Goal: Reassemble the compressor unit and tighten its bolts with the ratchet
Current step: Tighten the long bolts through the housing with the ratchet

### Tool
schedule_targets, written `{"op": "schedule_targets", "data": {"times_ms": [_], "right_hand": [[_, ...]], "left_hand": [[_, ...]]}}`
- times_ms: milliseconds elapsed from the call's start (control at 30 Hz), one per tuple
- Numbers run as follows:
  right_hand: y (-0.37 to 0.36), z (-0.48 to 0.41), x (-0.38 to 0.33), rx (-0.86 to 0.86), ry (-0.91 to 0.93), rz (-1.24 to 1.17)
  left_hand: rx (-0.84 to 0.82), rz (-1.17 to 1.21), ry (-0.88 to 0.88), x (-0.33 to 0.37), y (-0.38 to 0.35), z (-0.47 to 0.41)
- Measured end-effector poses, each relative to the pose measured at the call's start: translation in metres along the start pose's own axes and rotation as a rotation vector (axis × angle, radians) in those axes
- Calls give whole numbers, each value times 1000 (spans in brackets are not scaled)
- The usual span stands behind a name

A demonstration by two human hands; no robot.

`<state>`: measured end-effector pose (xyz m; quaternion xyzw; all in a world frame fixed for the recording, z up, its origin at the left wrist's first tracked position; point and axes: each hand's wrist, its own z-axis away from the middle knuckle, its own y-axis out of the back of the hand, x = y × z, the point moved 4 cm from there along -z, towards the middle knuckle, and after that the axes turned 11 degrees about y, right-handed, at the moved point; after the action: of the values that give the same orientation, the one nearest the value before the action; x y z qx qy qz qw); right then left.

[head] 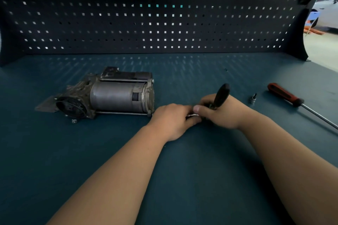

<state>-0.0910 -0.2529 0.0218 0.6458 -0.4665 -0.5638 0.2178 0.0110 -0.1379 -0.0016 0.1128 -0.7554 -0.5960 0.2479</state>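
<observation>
One teal bench [201, 170] filled my feed, backed by a dark pegboard [146, 14]. At ten o'clock the compressor unit [109, 95] lay on its side. At centre the left hand [172, 120] pinched a small silvery piece [193, 115]; the right hand [226, 115] gripped the ratchet [222, 95], handle toward one o'clock. At three o'clock lay a loose socket [253, 98] and a red-handled screwdriver [283, 95].

Bare left forearm [117, 171], bare right forearm [292, 162]; left grip [172, 120] and right grip [225, 113] likewise bare.
</observation>
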Motion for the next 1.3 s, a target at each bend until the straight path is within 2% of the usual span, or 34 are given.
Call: {"op": "schedule_targets", "data": {"times_ms": [133,233,333,467,600,733,800,1033,1100,1200,1300], "right_hand": [[-9,-5,8,86,-286,-272],[-13,-13,12,70,-456,-272],[-14,-18,14,11,-514,-291],[-15,-18,17,24,-476,-291],[-11,-8,12,116,-274,-270],[-4,-4,2,149,47,35],[-4,-3,0,122,88,102],[-6,-2,3,75,78,76],[-8,-2,2,119,35,14],[-10,-5,4,207,-187,-164],[-10,-11,8,167,-392,-250]], "left_hand": [[29,43,-16,-2,0,4],[105,62,-38,-1,3,7],[154,19,-50,3,2,7],[102,-7,-33,0,-1,4],[36,16,-31,-4,-2,0],[32,31,1,-5,0,-4],[30,23,8,-5,0,-4],[23,44,4,-2,0,1],[47,58,6,-1,1,4],[135,-34,-41,3,3,11],[171,-28,-17,4,3,12]]}}
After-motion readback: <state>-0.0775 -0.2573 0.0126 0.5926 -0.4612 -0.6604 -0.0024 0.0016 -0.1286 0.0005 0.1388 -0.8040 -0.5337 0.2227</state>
